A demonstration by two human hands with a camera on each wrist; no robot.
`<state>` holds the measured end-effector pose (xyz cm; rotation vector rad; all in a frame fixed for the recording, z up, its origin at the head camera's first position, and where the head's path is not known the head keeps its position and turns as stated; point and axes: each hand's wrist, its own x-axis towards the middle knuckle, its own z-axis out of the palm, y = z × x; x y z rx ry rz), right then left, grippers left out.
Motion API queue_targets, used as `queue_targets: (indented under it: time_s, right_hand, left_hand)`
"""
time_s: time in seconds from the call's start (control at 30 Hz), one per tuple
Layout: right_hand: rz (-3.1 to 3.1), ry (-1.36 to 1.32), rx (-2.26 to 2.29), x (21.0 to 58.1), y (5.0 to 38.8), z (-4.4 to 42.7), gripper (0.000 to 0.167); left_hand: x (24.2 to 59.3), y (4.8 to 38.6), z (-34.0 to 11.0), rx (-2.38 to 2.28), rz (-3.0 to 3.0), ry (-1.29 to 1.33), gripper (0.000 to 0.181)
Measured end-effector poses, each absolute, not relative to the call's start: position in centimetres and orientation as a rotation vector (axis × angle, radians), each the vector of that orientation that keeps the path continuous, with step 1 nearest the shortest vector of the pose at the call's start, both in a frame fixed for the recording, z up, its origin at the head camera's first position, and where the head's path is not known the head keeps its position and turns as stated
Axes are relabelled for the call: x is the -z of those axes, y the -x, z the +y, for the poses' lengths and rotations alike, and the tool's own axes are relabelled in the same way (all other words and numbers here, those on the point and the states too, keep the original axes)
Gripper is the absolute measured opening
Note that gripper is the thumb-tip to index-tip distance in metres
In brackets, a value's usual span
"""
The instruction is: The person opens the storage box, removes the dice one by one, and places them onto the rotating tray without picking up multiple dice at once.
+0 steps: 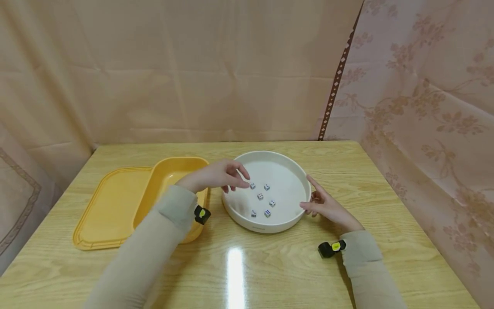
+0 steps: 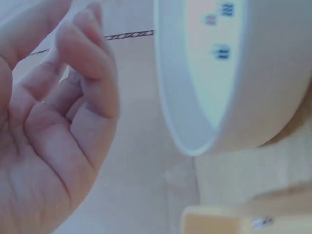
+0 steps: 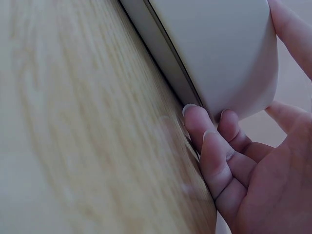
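A round white tray (image 1: 285,171) holds several white dice (image 1: 260,196) with dark pips, spread over its floor. My left hand (image 1: 221,175) hovers by the tray's left rim, fingers loosely bent; its palm looks bare in the left wrist view (image 2: 53,126). At the tray's right side, my right hand (image 1: 328,208) grips the wall, thumb at the rim and index finger stretched along the outside. The right wrist view has the other fingers (image 3: 214,156) curled low against the tray's underside, close to the tabletop.
A deep yellow box (image 1: 154,189) stands left of the tray, partly behind my left forearm; a die (image 2: 263,223) shows inside it. The box overlaps a flat yellow lid (image 1: 104,210). Curtains hang behind the wooden table (image 1: 285,270).
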<state>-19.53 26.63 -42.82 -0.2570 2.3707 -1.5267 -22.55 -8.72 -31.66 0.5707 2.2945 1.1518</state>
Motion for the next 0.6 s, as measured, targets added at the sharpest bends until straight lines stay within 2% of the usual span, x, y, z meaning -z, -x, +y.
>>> queue_targets:
  time_s: [0.27, 0.6]
  right_hand:
    - [2.367, 0.225, 1.525, 42.7, 19.5, 26.7, 0.094]
    - [2.340, 0.288, 1.564, 42.9, 19.8, 26.8, 0.094]
  left_hand:
    - [29.3, 22.9, -11.6, -1.275, 2.394, -0.492, 0.030]
    - [30.6, 23.8, -15.6, -1.309, 2.438, -0.341, 0.032]
